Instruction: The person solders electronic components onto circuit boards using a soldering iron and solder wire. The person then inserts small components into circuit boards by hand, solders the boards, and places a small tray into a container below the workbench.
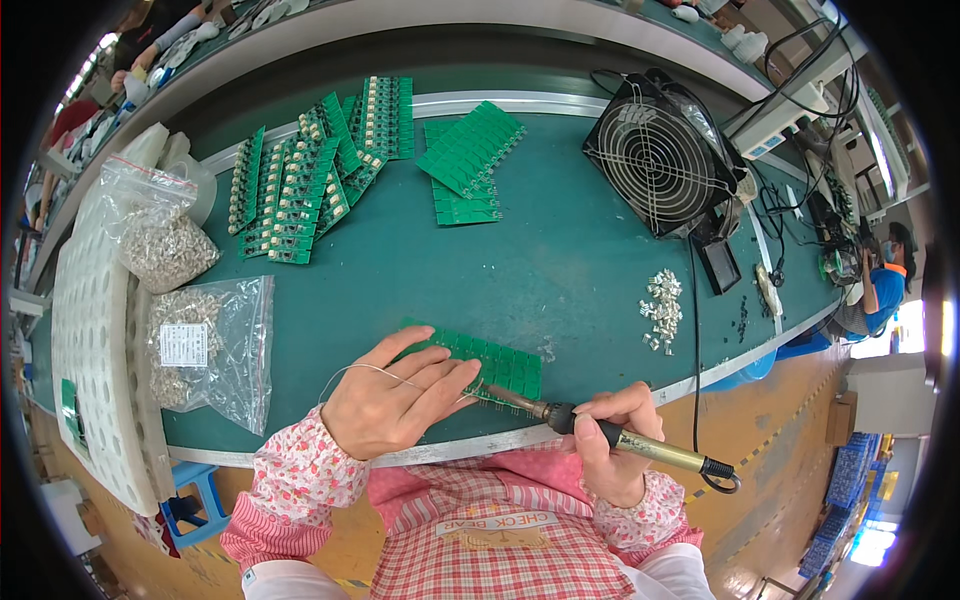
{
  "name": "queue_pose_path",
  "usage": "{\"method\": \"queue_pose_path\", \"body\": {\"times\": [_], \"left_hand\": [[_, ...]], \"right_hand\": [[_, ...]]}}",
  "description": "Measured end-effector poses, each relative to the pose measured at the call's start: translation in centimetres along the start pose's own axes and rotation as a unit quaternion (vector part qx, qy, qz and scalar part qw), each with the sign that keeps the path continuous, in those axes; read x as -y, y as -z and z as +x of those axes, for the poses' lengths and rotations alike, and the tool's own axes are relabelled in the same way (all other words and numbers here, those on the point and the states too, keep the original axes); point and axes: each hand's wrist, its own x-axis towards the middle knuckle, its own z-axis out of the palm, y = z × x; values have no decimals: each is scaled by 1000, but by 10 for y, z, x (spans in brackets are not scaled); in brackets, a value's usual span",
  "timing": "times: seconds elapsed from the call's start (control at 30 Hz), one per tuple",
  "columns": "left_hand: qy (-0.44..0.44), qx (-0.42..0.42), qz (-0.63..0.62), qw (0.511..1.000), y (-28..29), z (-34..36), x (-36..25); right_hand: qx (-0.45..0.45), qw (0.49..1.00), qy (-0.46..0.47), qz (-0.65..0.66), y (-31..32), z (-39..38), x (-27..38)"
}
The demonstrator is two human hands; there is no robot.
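Observation:
My right hand (612,430) is closed around a soldering iron (655,449) with a dark grip and a yellowish handle. Its metal tip reaches left to the near edge of a green circuit board panel (515,372) lying near the front of the bench. Over the left part of that panel lies my left hand (395,398), fingers bent and pinching a thin solder wire (372,367). The wire loops up over the back of the hand, and its end comes close to the iron's tip. My fingers partly hide the panel's left side.
Panels with white connectors (300,185) and bare green panels (470,150) lie at the back. A black fan (655,155) stands back right, with a pile of small connectors (662,312) before it. Bags of parts (215,345) and a white foam tray (90,330) sit left.

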Motion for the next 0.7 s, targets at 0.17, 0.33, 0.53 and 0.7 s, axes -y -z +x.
{"method": "queue_pose_path", "body": {"times": [0.17, 0.33, 0.53, 0.7], "left_hand": [[3, -5, -16, 1000, -2, 6, 0], [30, 4, -36, 999, 10, 25, 7], [106, 28, -71, 991, 9, 47, 24], [150, 61, -99, 982, 16, 57, 28]], "right_hand": [[-48, 999, 9, -11, 14, 0, -1], [-298, 944, 68, -122, 71, 32, -2], [-398, 905, 75, -129, 168, 78, -32], [-360, 922, 35, -136, 188, 112, -48]]}}
